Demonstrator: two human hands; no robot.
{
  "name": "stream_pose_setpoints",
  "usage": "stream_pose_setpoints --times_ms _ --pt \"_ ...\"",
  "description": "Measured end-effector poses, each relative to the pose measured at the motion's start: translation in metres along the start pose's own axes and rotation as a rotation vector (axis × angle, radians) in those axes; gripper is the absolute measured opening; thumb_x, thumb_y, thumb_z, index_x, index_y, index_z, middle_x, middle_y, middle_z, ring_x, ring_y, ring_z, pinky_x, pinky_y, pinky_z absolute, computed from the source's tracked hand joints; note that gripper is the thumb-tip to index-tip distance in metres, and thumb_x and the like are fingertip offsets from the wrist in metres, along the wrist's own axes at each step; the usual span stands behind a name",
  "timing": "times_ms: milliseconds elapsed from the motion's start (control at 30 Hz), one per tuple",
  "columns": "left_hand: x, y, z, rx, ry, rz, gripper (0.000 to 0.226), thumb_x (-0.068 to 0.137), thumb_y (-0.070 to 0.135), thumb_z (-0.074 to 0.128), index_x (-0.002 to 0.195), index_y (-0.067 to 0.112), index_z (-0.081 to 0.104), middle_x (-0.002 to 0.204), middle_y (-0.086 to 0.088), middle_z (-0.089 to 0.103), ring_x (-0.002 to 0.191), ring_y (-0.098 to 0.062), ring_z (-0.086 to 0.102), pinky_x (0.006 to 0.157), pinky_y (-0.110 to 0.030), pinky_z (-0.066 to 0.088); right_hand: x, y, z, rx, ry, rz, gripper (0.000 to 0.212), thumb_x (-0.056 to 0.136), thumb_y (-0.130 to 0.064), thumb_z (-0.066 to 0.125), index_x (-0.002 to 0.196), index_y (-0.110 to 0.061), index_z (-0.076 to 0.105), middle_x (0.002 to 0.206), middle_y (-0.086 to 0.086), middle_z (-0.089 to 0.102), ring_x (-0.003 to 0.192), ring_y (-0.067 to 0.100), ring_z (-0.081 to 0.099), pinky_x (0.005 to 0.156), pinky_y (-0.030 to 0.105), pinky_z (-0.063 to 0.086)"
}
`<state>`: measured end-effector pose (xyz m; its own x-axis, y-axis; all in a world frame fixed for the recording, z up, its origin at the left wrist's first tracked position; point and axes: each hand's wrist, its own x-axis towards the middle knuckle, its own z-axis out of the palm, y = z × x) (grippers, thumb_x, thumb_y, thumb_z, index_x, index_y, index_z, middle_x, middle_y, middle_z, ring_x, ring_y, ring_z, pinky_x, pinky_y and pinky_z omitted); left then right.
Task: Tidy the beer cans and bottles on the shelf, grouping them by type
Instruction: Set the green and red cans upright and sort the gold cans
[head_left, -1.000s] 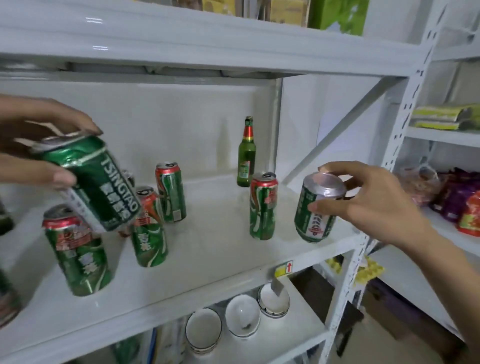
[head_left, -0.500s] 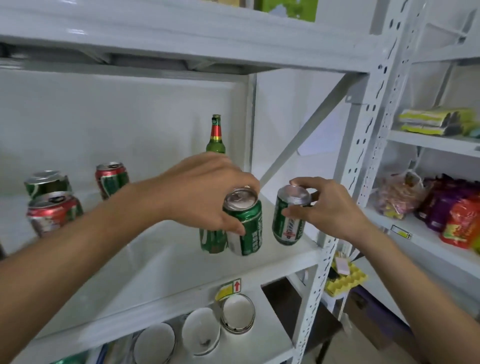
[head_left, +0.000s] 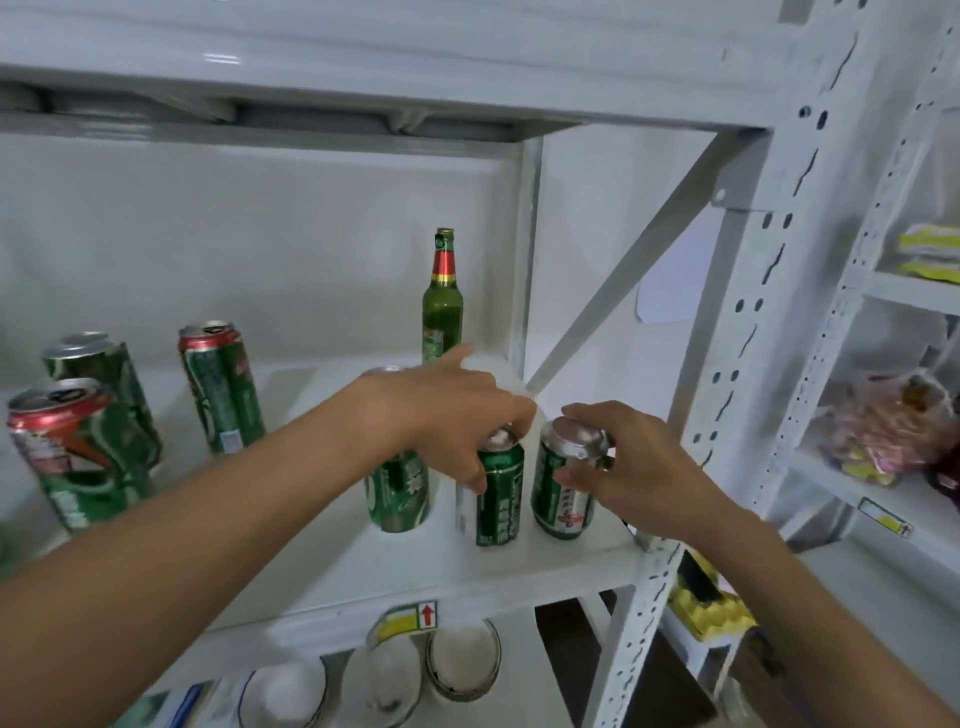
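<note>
On the white shelf (head_left: 545, 566), three green beer cans stand together near the right front corner. My left hand (head_left: 452, 415) grips the top of the tall green can (head_left: 498, 499) in the middle, which rests on the shelf. My right hand (head_left: 623, 467) holds the short green can (head_left: 561, 493) at its rim, just to the right. Another green can (head_left: 397, 499) stands left of them, partly hidden by my left wrist. A green glass bottle (head_left: 441, 306) stands upright at the back. Three more cans stand at the left: two red-topped (head_left: 223, 389) (head_left: 72, 457), one behind (head_left: 104, 384).
A perforated white upright (head_left: 810, 322) and a diagonal brace (head_left: 623, 280) border the shelf on the right. Bowls (head_left: 462, 660) sit on the shelf below. Snack packets (head_left: 883, 436) lie on the neighbouring rack to the right.
My left hand has lowered the tall green can onto the shelf beside the short can. The right hand stays on the short can, now standing upright. The view has shifted slightly.
</note>
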<state>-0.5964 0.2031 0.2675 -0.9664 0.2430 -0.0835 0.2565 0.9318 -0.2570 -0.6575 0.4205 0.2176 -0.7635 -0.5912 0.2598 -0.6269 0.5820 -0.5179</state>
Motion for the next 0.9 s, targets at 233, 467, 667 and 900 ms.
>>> stream_pose_setpoints --times_ms 233,467,667,900 --pt "-0.005 0.018 0.003 0.007 0.007 -0.07 0.051 0.081 0.022 0.073 0.117 0.038 0.041 0.093 0.013 0.058 0.096 -0.02 0.058 0.122 -0.055 0.011 0.007 0.013 0.001 0.036 -0.072 -0.008 0.064 0.091 -0.028 0.077 0.148 -0.026 0.045 0.134 -0.004 0.05 0.107 0.01 0.048 0.088 0.02 0.036" --pt "-0.021 0.031 0.005 -0.069 0.03 -0.142 0.082 0.083 0.03 0.078 0.152 0.033 0.034 0.145 0.005 0.055 0.143 -0.019 0.041 0.122 -0.055 -0.005 0.014 0.013 0.006 0.02 -0.087 -0.044 0.056 0.09 -0.022 0.077 0.14 -0.024 0.052 0.122 -0.004 0.05 0.104 0.014 0.048 0.086 0.023 0.036" --pt "-0.05 0.037 0.011 -0.198 0.238 -0.177 0.078 0.092 0.048 0.067 0.158 0.034 0.027 0.158 0.007 0.037 0.153 -0.013 0.021 0.124 -0.049 -0.01 0.016 0.013 0.005 0.032 -0.149 0.007 0.061 0.095 -0.026 0.072 0.148 -0.023 0.042 0.128 -0.003 0.047 0.105 0.016 0.046 0.086 0.025 0.036" --pt "-0.099 0.029 0.007 -0.234 0.408 -0.251 0.069 0.096 0.056 0.06 0.156 0.033 0.035 0.162 0.01 0.034 0.153 -0.006 0.018 0.129 -0.042 0.003 0.013 0.009 0.004 0.082 -0.177 0.062 0.086 0.091 -0.044 0.071 0.159 -0.026 0.022 0.158 0.007 0.041 0.13 0.031 0.053 0.096 0.035 0.042"
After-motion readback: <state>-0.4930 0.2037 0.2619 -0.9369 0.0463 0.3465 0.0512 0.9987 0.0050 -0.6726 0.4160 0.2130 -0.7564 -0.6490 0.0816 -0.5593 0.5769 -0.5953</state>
